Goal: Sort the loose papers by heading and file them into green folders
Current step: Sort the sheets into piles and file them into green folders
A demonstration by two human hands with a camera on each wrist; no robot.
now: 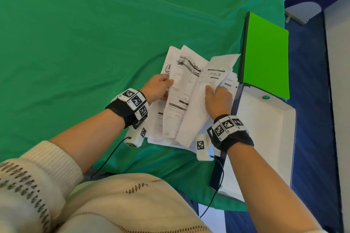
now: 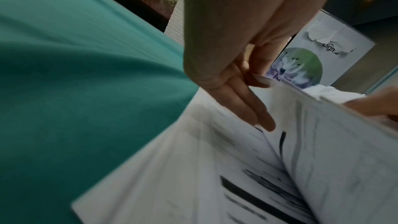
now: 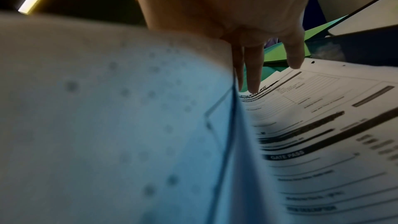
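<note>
A loose pile of printed papers (image 1: pixel 171 119) lies on the green cloth, with several sheets lifted and fanned upward. My left hand (image 1: pixel 166 85) pinches the left edge of a raised printed sheet (image 1: pixel 180 85), thumb on top and straight fingers (image 2: pixel 249 108) behind it. My right hand (image 1: pixel 212 91) holds another raised sheet (image 1: pixel 193 111), whose blank back (image 3: pixel 107 108) fills the right wrist view. Its fingers (image 3: pixel 254 74) reach down over the forms (image 3: pixel 323 125) beneath, one headed GATE PASS. A stack of bright green folders (image 1: pixel 265 56) lies shut to the right of the papers.
An open white binder or box (image 1: pixel 265 138) with dark blue edges lies at the right, beside the pile and below the folders. The green cloth (image 1: pixel 94 43) stretches wide to the left and far side. The table's right edge drops to a blue floor (image 1: pixel 310 81).
</note>
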